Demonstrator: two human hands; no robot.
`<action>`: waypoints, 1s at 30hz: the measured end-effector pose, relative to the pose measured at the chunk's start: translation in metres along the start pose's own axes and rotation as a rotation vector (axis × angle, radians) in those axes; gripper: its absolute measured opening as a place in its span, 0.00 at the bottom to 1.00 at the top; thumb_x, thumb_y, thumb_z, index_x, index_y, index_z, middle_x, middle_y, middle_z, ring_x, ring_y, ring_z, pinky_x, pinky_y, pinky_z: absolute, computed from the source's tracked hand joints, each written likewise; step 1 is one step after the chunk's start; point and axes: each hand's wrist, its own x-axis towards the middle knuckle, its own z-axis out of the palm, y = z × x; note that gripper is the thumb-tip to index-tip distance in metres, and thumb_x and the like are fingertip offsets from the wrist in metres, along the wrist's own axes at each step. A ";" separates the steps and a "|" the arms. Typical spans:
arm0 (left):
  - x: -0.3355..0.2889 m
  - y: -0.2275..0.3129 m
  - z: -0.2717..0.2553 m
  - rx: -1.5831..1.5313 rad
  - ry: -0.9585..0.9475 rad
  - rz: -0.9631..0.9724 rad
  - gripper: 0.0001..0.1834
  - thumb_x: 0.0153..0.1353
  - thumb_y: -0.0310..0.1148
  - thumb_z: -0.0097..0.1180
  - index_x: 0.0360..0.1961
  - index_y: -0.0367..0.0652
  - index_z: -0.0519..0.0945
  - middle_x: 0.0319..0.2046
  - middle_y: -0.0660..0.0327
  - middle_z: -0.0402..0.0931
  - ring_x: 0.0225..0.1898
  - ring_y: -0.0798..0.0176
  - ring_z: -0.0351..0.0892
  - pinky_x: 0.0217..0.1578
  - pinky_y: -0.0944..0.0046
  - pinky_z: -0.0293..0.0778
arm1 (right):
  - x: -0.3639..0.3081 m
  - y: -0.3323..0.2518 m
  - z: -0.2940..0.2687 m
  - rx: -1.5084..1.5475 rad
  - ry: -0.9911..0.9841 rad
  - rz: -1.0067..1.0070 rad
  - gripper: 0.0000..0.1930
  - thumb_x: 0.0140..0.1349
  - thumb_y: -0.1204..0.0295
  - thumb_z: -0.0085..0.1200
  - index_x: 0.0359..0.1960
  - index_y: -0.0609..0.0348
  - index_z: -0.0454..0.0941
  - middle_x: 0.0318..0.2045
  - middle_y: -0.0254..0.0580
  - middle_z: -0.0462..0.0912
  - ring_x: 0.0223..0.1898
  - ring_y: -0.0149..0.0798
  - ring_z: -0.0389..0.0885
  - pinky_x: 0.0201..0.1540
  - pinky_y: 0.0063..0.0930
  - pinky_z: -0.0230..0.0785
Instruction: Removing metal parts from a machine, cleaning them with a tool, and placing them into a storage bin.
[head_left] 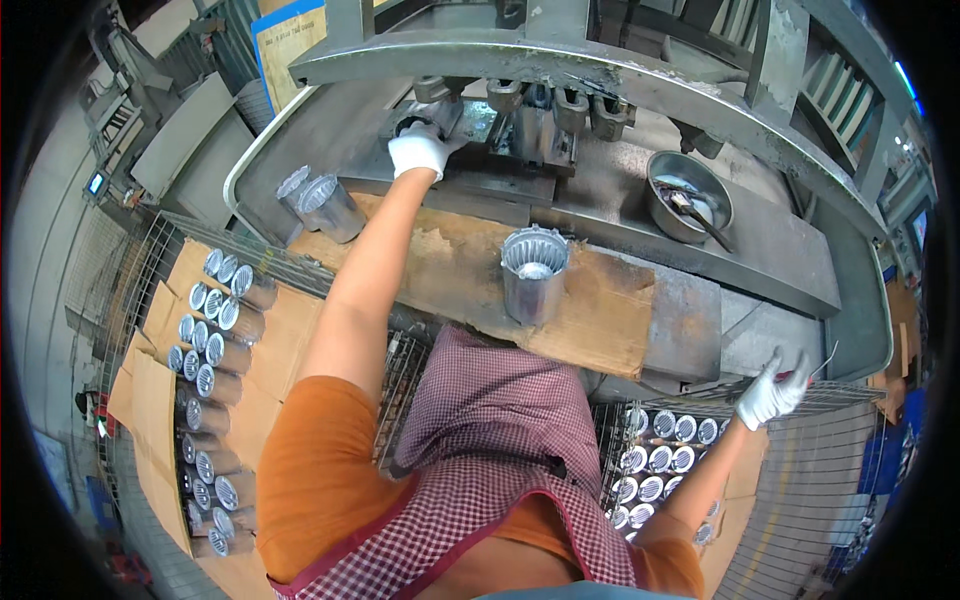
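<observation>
My left hand [418, 152], in a white glove, reaches far forward under the press. Its fingers are closed on a grey metal cylinder [452, 122] lying on its side, partly hidden by the hand. My right hand [773, 393], also gloved, is out at the right near the wire basket's edge. Its fingers are spread and I see nothing in them. Between my arms, a ribbed metal cup [535, 290] stands upright on the cardboard-covered ledge [605, 315]. Two similar metal cups [335, 212] stand beside my left forearm.
A steel bowl [690, 225] holding pale stuff and a dark-handled brush-like tool sits at the right. The press's heavy frame [460, 62] spans the front. Wire baskets flank me: many metal cylinders [228, 350] lie in the left, upright ones [660, 460] stand in the right.
</observation>
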 end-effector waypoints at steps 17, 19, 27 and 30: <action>-0.206 0.156 -0.026 -0.483 -0.167 0.813 0.38 0.38 0.48 0.68 0.54 0.53 0.73 0.46 0.49 0.75 0.47 0.48 0.77 0.51 0.52 0.71 | -0.076 -0.071 -0.052 0.667 -0.880 0.147 0.27 0.59 0.56 0.58 0.57 0.57 0.71 0.43 0.47 0.80 0.42 0.38 0.79 0.49 0.31 0.70; -0.219 0.177 -0.012 -0.282 -0.098 0.936 0.32 0.44 0.48 0.63 0.54 0.55 0.74 0.45 0.48 0.74 0.45 0.45 0.76 0.48 0.46 0.68 | -0.108 -0.089 -0.055 0.606 -1.054 0.256 0.27 0.59 0.56 0.58 0.56 0.57 0.72 0.38 0.48 0.83 0.39 0.42 0.82 0.45 0.33 0.72; -0.238 0.173 -0.010 -0.293 -0.025 0.903 0.30 0.45 0.47 0.63 0.53 0.58 0.75 0.48 0.49 0.71 0.47 0.48 0.74 0.45 0.48 0.67 | -0.145 -0.082 -0.027 0.725 -1.080 0.344 0.28 0.55 0.53 0.61 0.52 0.61 0.75 0.40 0.48 0.83 0.41 0.39 0.80 0.47 0.31 0.70; -0.240 0.162 -0.002 -0.414 0.184 0.901 0.29 0.41 0.46 0.65 0.50 0.57 0.77 0.45 0.51 0.73 0.45 0.50 0.76 0.42 0.50 0.70 | -0.139 -0.097 -0.029 0.691 -1.210 0.234 0.29 0.56 0.52 0.60 0.51 0.62 0.75 0.40 0.47 0.82 0.41 0.37 0.80 0.48 0.30 0.70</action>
